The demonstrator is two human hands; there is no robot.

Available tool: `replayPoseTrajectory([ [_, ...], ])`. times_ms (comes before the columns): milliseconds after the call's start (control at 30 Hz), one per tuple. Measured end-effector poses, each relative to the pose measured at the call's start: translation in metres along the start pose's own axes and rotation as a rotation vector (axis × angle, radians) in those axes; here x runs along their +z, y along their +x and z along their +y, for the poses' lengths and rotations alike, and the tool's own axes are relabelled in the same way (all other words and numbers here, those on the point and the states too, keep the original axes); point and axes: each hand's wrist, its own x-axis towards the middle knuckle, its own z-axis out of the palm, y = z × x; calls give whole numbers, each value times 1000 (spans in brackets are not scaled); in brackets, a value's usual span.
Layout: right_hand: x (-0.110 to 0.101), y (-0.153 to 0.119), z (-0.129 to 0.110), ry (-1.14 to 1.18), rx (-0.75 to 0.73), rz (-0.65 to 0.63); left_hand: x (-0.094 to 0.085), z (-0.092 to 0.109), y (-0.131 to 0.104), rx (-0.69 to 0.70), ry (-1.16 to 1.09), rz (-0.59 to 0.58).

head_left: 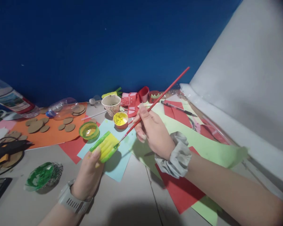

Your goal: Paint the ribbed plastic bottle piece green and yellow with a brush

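My left hand [89, 172] holds a small yellow piece [106, 145] with green painted edges, tilted above a light blue sheet [122, 166]. My right hand [153, 130] is closed round a red paintbrush [171, 86]. The brush's green tip touches the right edge of the yellow piece. Just beyond the piece stand a small cup of yellow paint [120, 120] and a green-rimmed bowl [89, 131]. A paper cup [111, 104] is behind them. At the lower left sits a dish of green paint [40, 175].
Brown cardboard discs [36, 126] and a clear plastic bottle [63, 108] lie on orange paper [58, 138] at the left. Red and pale green sheets [202, 144] spread rightward, with a black pen [179, 108]. A blue wall [122, 44] closes the back.
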Motion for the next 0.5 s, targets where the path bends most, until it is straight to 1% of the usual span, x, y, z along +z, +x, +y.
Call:
replayPoseTrajectory([
  [67, 1, -5, -2, -38, -38, -1, 0, 0, 1, 4, 19, -26],
  [167, 8, -18, -6, -103, -61, -83, -1, -1, 3, 2, 58, -66],
  [233, 12, -27, -9, -169, -70, -111, -2, -2, 3, 11, 76, -71],
  [367, 14, -31, -13, -288, -126, -61, 0, -2, 3, 20, 92, -68],
  [433, 14, -29, -15, -288, -149, -63, 1, -1, 2, 21, 78, -84],
  [500, 14, -29, -16, -261, -135, -87, 2, -1, 2, 23, 69, -101],
])
